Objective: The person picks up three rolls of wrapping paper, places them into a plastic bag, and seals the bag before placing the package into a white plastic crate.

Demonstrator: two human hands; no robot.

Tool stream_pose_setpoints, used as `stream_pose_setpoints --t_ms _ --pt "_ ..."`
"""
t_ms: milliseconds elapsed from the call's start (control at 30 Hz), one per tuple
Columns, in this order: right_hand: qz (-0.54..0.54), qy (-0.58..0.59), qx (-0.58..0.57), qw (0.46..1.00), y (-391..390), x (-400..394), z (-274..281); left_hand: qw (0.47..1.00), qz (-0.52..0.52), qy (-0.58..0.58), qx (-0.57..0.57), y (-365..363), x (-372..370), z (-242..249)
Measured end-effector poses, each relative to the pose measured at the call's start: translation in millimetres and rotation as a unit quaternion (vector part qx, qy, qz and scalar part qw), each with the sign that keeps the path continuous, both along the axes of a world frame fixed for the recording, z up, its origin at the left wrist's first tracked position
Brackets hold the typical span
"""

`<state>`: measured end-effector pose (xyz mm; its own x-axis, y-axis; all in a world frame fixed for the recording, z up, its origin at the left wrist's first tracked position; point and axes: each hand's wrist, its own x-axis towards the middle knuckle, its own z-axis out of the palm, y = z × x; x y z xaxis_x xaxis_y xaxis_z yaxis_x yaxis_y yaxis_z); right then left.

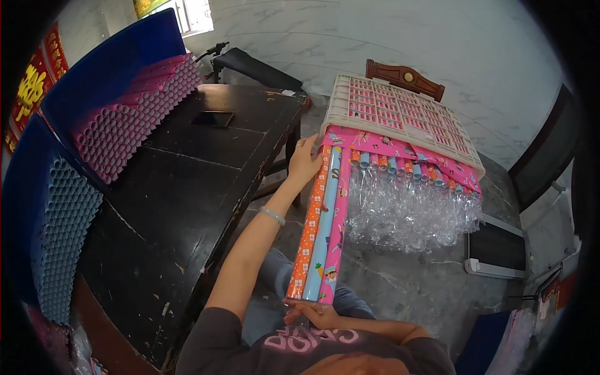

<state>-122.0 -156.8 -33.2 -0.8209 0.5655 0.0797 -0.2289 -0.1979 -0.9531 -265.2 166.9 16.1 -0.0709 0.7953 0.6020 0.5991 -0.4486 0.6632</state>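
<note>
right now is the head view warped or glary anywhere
Head view: strong fisheye, dark corners, and the black table edge bows; daylight from the window glints on the clear plastic sleeves; the wrapping paper rolls between the left hand and right hand stay sharp.

Three paper rolls between table on left and bagged rolls right, crate behind

Pink letters on the person's dark shirt and yellow characters on the red banner are unreadable.
</note>
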Motion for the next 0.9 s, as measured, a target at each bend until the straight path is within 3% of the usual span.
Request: stream_pose_setpoints --t_ms 67,133,167,200,267,300,433,500,533,600,633,700,900 --pt "-0.016 -0.047 0.027 0.998 -3 0 -7 0.999 -0.038 -0.028 -0.007 44 1 -12" --pt "0.004 -0.011 -0.026 1.000 0 1 -22 0.997 -0.060 0.024 -0.049 59 7 -3" --pt "-0.002 -0.011 -0.012 1.000 -1 4 -29 0.993 -0.027 0.115 -0.006 61 11 -4" --pt "-0.009 -0.010 0.001 1.000 -3 4 -29 0.993 -0.033 0.117 -0.008 62 12 -1" --pt "0.000 -0.003 -0.001 1.000 -3 4 -40 0.941 -0.004 0.336 0.043 61 10 1" --pt "0.013 0.002 0.002 1.000 -3 3 -38 0.935 0.005 0.349 0.070 61 9 0" --pt "0.012 -0.026 -0.030 0.999 -2 6 -10 0.931 -0.012 0.357 0.072 58 7 0" --pt "-0.036 -0.136 -0.049 0.989 6 10 0 0.948 -0.028 0.299 0.103 54 6 -1" --pt "-0.097 0.030 -0.154 0.983 6 5 -10 0.947 -0.030 0.303 0.102 53 7 0" --pt "-0.173 0.017 -0.151 0.973 25 9 -8 0.951 -0.033 0.289 0.102 49 8 0" --pt "-0.200 0.068 -0.197 0.957 38 6 -11 0.950 -0.035 0.292 0.101 47 8 2" --pt "-0.202 0.039 -0.136 0.969 75 13 -23 0.951 -0.028 0.290 0.101 44 9 5" --pt "-0.190 0.024 -0.188 0.963 168 -2 1 0.947 -0.052 0.305 0.083 39 5 12"
